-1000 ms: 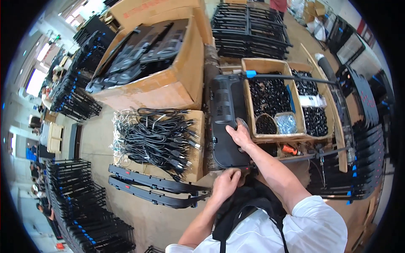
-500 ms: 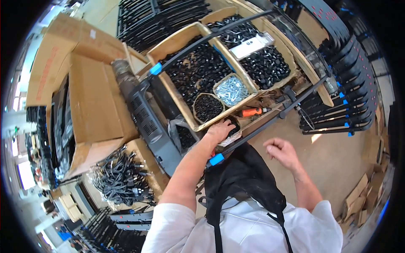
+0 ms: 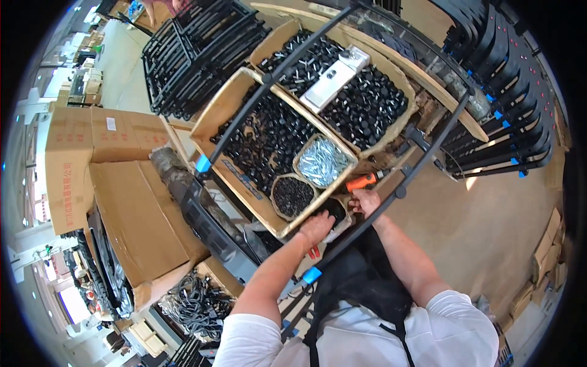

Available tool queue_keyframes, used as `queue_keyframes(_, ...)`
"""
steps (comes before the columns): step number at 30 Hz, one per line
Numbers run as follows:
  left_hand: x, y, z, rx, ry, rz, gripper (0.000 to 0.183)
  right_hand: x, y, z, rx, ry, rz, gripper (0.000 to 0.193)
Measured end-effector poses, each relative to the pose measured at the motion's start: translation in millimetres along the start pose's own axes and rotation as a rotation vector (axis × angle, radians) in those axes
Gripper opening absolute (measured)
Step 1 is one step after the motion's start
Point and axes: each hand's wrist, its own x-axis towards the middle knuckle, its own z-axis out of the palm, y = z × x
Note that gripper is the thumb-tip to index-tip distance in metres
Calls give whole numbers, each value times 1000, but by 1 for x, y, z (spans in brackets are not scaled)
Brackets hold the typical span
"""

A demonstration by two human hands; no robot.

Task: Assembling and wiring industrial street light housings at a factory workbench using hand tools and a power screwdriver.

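Note:
My left hand [image 3: 317, 227] reaches into a small open box of dark parts [image 3: 336, 210] beside the large cardboard tray; its fingertips are lost among the dark contents. My right hand [image 3: 365, 200] is across from it, fingers curled together just below an orange power screwdriver [image 3: 361, 182]. Whether it holds a small part does not show. A black tubular frame [image 3: 403, 183] with blue end caps lies across the trays, its near bar passing under my right forearm. In the nearest tray are black knobs [image 3: 263, 134], a tub of silver screws [image 3: 321, 161] and a tub of small black screws [image 3: 293, 196].
A second tray of black-capped bolts [image 3: 370, 104] holds a white box [image 3: 335, 79]. Cardboard boxes [image 3: 140, 214] and bundled black cables [image 3: 195, 303] are at left. Black frames [image 3: 189, 61] are stacked behind; curved black parts [image 3: 501, 104] hang at right. A person's hand shows at the far back.
My right hand has moved left and forward from open air to beside the orange screwdriver. My left hand stays at the small box. The view has turned and shifted.

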Motion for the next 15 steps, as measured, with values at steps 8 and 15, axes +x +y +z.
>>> queue_keyframes(8,39,-12,22,-1131,-44,-336,35,42,-2,27,85,468,58,28)
queue_keyframes(15,21,-7,4,-1491,-28,-383,28,17,-35,-17,555,-74,44,24)
